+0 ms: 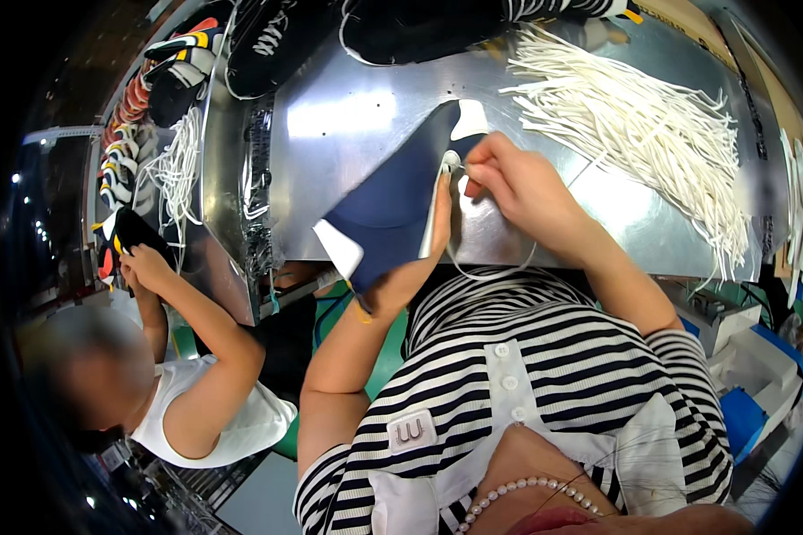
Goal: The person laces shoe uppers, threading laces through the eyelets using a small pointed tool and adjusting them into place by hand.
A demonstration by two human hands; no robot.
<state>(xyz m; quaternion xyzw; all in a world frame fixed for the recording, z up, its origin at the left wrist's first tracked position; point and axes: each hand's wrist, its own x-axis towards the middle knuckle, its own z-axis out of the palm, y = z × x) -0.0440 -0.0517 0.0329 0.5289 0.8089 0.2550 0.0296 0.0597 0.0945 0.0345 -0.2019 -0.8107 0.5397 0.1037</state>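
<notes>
A navy shoe upper (pixel 385 201) with white patches at its ends is held up over the near part of the metal table. My left hand (pixel 410 278) grips it from below and the right, its fingers partly hidden behind the fabric. By the upper's eyelet edge, my right hand (pixel 519 183) is closed in a pinch, thumb against fingers. A thin white shoelace (pixel 484 278) runs from the eyelet area and hangs in a loop above my lap. Its end at the right fingertips is too small to make out clearly.
On the metal table (pixel 330 156) lie a large heap of white laces (pixel 633 147) at right and black shoe uppers (pixel 419 31) along the far side. At left, a co-worker (pixel 210 401) handles a shoe upper beside more laces (pixel 180 165). Blue-and-white boxes (pixel 758 383) stand low at right.
</notes>
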